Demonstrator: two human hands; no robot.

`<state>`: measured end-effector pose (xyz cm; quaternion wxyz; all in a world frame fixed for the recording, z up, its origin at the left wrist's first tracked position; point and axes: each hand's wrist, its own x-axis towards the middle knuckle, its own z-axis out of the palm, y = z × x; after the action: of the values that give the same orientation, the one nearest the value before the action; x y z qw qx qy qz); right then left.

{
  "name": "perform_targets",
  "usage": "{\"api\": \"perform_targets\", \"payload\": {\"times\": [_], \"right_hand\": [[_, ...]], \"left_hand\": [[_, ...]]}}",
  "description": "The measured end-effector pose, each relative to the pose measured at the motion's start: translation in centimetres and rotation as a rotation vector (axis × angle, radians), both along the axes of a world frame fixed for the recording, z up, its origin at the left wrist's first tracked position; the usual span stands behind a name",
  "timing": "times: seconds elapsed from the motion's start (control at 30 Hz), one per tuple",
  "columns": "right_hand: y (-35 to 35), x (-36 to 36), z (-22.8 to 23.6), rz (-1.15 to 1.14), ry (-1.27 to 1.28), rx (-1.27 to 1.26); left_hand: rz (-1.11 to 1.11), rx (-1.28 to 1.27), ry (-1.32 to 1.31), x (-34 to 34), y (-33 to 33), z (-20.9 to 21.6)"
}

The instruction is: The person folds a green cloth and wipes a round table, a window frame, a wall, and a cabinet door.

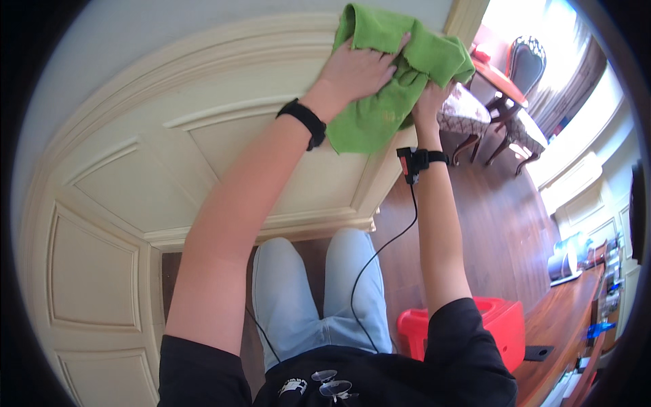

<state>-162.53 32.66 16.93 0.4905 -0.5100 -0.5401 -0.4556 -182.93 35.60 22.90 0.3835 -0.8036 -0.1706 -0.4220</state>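
A green cloth (369,125) hangs in folds over the end of the cream panelled wall (271,152), near its top ledge. My left hand (354,70) presses and grips the cloth from the left, and a fold covers part of its fingers. At the cloth's right side, by the wall's end, my right hand (428,107) holds it too. Its fingertips are hidden under the green fabric. The lower part of the cloth drapes down the panelling between both hands.
A red plastic stool (505,329) stands right of my legs, by a wooden counter (559,305). Chairs, one with a patterned seat (464,112), surround a round table (498,81) at far right. A black cable (380,247) runs down from my right wrist.
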Motion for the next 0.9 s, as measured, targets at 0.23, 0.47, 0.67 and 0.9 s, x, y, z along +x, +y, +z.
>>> {"api": "perform_targets", "payload": {"times": [0.23, 0.47, 0.67, 0.9], "right_hand": [[1.4, 1.7, -7.1, 0.429, 0.175, 0.058], [1.0, 2.5, -15.9, 0.423, 0.337, -0.087], [1.5, 5.3, -25.0, 0.199, 0.245, -0.39], [-1.4, 3.0, -36.7, 0.324, 0.566, -0.756]], "left_hand": [[-0.586, -0.125, 0.149, 3.2, 0.9, -2.3], [-0.304, 0.15, 0.43, 4.3, 1.2, -5.0], [-0.299, 0.214, 0.446, 6.3, 0.9, -9.4], [-0.328, -0.206, 0.497, 6.2, 0.4, -20.5]]}}
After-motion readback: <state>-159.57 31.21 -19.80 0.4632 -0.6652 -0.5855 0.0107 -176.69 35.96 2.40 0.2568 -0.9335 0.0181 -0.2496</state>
